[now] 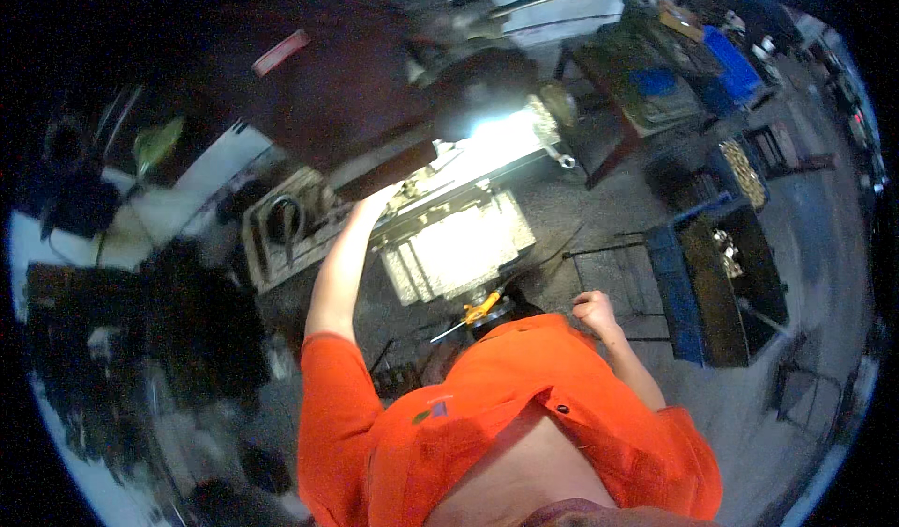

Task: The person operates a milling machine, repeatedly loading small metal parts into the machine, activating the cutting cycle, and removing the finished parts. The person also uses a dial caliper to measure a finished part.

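My left arm reaches forward to a brightly lit machine bed (440,185). At its near left end, my left hand (378,201) is washed out by glare, so its fingers and anything in them cannot be made out. My right hand (594,310) hangs in the air to the right of my waist, with its fingers curled in and nothing seen in them. In front of my belly, a yellow tool with a thin pale nozzle (481,308), looking like an air blow gun, rests apart from both hands. Beyond it is a pale slotted plate (456,246) under the bed.
A blue metal bin (676,288) with parts inside stands to the right. Behind it is a tray of small brass-coloured pieces (742,173). A bench with blue crates (730,66) is at the far right. A dark machine housing (346,87) rises ahead.
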A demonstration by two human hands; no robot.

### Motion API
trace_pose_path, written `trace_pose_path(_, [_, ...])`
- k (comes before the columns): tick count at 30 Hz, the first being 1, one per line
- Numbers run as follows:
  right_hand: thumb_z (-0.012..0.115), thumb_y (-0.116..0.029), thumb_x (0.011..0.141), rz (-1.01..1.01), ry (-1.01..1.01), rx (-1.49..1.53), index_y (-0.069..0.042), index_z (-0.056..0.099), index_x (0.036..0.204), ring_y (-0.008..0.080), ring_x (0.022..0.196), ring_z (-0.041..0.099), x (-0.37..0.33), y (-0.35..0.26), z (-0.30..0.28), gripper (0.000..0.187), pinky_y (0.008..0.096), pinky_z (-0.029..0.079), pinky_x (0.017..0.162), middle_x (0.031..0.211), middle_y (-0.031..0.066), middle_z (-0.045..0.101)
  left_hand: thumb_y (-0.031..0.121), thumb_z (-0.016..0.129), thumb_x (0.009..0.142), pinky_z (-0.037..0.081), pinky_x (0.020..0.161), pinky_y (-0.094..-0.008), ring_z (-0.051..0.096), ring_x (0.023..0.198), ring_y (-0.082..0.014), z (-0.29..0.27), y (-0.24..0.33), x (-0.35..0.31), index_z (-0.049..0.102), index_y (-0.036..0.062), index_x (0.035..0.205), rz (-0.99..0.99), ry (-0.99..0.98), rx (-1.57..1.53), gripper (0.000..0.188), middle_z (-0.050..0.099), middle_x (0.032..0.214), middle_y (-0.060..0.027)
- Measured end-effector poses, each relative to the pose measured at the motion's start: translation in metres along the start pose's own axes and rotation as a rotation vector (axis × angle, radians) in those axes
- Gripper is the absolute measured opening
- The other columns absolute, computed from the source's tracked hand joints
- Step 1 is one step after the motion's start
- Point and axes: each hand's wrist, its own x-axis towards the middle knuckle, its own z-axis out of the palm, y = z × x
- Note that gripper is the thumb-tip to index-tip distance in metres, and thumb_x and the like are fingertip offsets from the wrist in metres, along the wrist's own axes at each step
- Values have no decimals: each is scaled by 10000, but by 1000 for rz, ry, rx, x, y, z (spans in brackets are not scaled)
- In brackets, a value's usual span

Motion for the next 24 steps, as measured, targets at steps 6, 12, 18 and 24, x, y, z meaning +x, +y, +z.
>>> trace_pose_path(6, [608, -245, 557, 44, -86, 31, -97, 690, 817, 299, 793, 623, 3, -7, 1, 310, 363, 495, 735, 846, 141, 653, 442, 530, 811, 449, 804, -380, 574, 906, -288, 3, -13, -6, 544, 66, 1101, 19, -29, -26, 476, 604, 983, -166])
trace_pose_path(12, [583, -208, 577, 150, -95, -24, -66, 684, 871, 301, 831, 609, -6, -5, -15, 341, 388, 480, 726, 883, 135, 656, 442, 536, 808, 453, 789, -377, 580, 887, -287, -15, -33, -17, 559, 70, 1086, -69, -80, -42, 464, 609, 964, -163])
trace_pose_path(18, [580, -189, 602, 153, -97, -18, -55, 680, 887, 299, 807, 607, -19, 8, -11, 330, 397, 476, 708, 868, 148, 652, 442, 543, 804, 456, 773, -373, 586, 869, -286, -13, -29, -9, 574, 75, 1070, -74, -107, -34, 454, 615, 946, -160])
trace_pose_path(24, [590, -180, 633, 251, -163, 1, -52, 685, 866, 284, 768, 594, -25, -8, -18, 282, 400, 465, 679, 851, 130, 652, 441, 549, 801, 460, 758, -369, 591, 850, -285, -13, -26, 0, 589, 80, 1055, -52, -110, -46, 443, 621, 928, -157])
